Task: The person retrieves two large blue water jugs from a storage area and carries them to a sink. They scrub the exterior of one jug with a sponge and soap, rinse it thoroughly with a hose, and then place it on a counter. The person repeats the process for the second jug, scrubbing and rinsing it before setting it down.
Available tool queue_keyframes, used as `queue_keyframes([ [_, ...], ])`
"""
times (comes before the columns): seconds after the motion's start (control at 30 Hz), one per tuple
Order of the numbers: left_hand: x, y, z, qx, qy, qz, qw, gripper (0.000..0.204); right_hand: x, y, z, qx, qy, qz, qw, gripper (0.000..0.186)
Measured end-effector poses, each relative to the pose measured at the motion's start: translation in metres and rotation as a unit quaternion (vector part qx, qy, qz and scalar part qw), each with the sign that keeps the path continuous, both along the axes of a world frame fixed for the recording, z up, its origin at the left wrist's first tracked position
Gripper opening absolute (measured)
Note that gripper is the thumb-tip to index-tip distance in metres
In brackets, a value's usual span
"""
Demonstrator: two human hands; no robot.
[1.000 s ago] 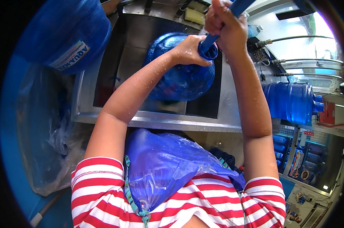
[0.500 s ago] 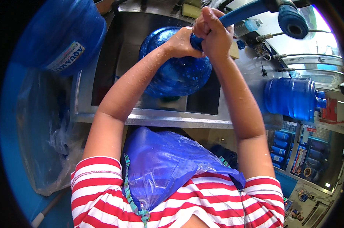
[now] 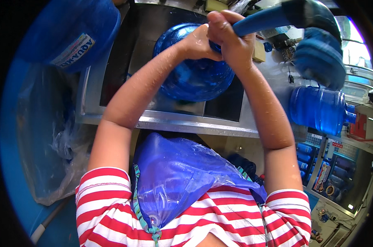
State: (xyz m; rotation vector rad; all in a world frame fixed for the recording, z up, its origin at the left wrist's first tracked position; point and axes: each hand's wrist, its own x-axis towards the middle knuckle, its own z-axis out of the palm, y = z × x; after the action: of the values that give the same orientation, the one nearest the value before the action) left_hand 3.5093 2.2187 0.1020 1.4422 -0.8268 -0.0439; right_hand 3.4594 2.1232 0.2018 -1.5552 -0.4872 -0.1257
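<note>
A large round blue water jug (image 3: 198, 82) stands in the metal sink (image 3: 120, 61), its top largely covered by my hands. My left hand (image 3: 198, 43) is closed around the neck area of the jug. Just beside it, my right hand (image 3: 236, 47) grips a blue pipe-shaped handle (image 3: 264, 19) that slants up to the right. An elbow joins it to a short thick blue end (image 3: 320, 57), blurred by motion. The handle's lower end is at the jug's mouth; whether it goes inside is hidden by my fingers. Water drops cover both forearms.
Another blue jug (image 3: 71, 33) looms at the upper left above a clear plastic bag (image 3: 46, 140). A blue jug (image 3: 318, 109) lies on its side at the right. A yellowish block (image 3: 259, 51) sits by my right hand. A glass-fronted cabinet (image 3: 334, 173) stands lower right.
The thick end of the pipe-shaped handle has swung down and a little right, and is now smeared. My right hand has shifted slightly right; both hands keep their hold.
</note>
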Motion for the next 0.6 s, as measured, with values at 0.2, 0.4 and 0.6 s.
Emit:
queue_keyframes([
  [0.2,-0.017,0.009,-0.001,0.031,-0.028,0.054,0.998,0.065,0.033,-0.008,0.019,-0.057,0.152,0.223,0.961,0.039],
  [0.4,-0.013,0.006,0.006,-0.005,-0.048,0.142,0.989,0.057,0.020,0.019,-0.005,0.095,-0.030,-0.052,0.994,0.034],
  [0.6,-0.011,0.017,0.005,-0.021,0.034,-0.003,0.999,0.062,0.026,0.001,0.027,-0.186,0.058,0.202,0.960,0.036],
])
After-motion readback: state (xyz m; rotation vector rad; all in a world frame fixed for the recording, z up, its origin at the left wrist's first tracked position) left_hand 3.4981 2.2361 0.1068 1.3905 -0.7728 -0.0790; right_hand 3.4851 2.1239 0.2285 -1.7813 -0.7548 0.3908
